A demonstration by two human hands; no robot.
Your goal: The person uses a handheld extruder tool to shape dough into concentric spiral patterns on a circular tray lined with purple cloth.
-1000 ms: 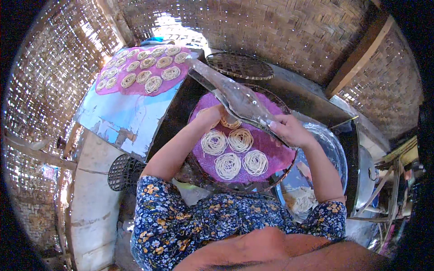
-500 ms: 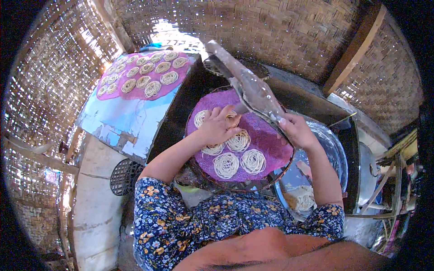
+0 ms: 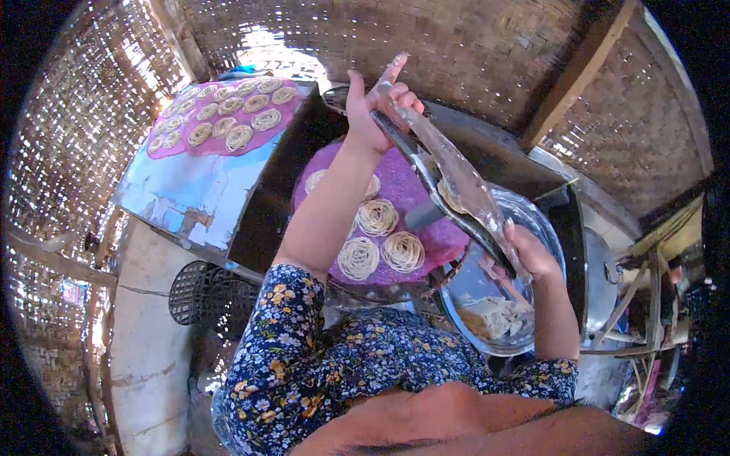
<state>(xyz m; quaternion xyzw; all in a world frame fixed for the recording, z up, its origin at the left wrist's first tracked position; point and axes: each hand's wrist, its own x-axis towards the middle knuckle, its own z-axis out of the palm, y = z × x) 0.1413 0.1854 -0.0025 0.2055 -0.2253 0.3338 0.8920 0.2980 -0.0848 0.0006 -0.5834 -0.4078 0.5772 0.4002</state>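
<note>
The left hand (image 3: 382, 110) gripped the press (image 3: 458, 171) by its far end, the right hand (image 3: 534, 254) its near end, beside noodle coils (image 3: 377, 218) on purple cloth (image 3: 404, 182).

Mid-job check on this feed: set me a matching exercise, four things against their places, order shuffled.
Things
1. Left hand
2. Right hand
3. Pale dough
4. Black lattice basket

Places
A. Inside the round basin
B. At the lower-right end of the two-handled press
C. Left of the floral sleeve, under the blue tabletop in the picture
D. At the upper-left end of the two-handled press

Right pairs: 1-D, 2-B, 3-A, 4-C
</note>
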